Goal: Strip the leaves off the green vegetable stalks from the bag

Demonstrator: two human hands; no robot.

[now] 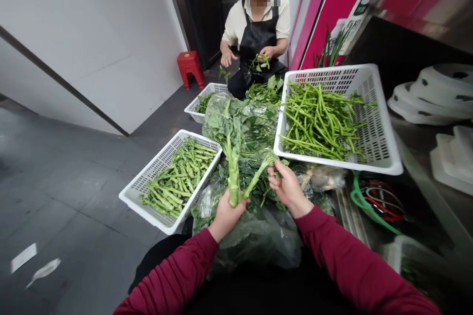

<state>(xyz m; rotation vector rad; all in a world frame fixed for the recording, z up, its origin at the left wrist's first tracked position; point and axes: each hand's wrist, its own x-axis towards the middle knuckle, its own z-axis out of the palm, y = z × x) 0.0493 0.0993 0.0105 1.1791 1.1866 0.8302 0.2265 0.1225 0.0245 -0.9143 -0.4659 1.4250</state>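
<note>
Leafy green vegetable stalk with a thick pale stem [233, 167] stands upright between the two hands, above a crumpled clear plastic bag of loose greens [258, 236]. Going left to right: a white perforated plastic basket of trimmed thick green stems [148, 182] sits on the dark floor; next, the left hand [226, 214] is closed in a fist round the base of the stalk. A side shoot [258, 172] branches off to the right, and the right hand [286, 187] pinches it near its top between thumb and fingers. Further right, a larger white perforated basket of long thin green shoots [380, 157] rests raised on a ledge.

Handling judgement: main stem looks stiff and crisp, light, likely to snap if bent sharply; leaves soft, limp, tear-prone. Best hold is low on the firm stem, as now. Surface may be damp; cannot confirm from this view.

Opposite, a seated person in a black apron [258, 34] works greens with their own hands.
</note>
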